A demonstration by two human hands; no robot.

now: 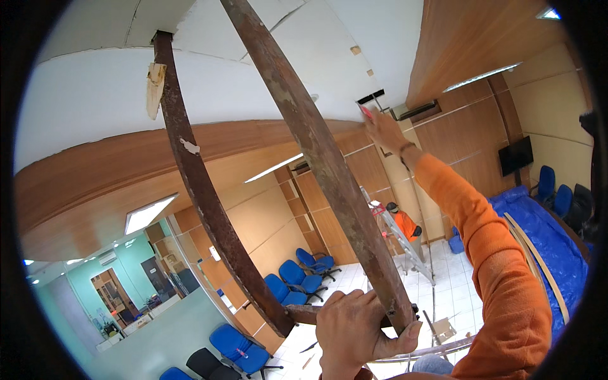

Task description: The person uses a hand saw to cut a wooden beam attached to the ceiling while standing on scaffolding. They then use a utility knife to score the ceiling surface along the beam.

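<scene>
My left hand (pixel 354 326) is closed around the short crossbar of a rusty brown metal frame, with its thumb by the right upright (pixel 316 152). The left upright (pixel 196 183) runs up to the ceiling, with a torn pale scrap (pixel 155 88) stuck on it. My right arm, in an orange sleeve, reaches up toward the white ceiling (pixel 253 82). My right hand (pixel 385 130) is closed on a small red-handled tool (pixel 365 111); its exact kind is too small to tell. The tool's tip is at the ceiling, beside a dark slot (pixel 371 97).
Below, a person in orange (pixel 404 223) stands by a stepladder (pixel 405 244). Blue office chairs (pixel 301 272) line the wall. At right, long wooden strips (pixel 538 259) lie on a blue tarp (pixel 525 215). A wall screen (pixel 516 156) hangs behind. Debris lies on the white tiled floor (pixel 453 301).
</scene>
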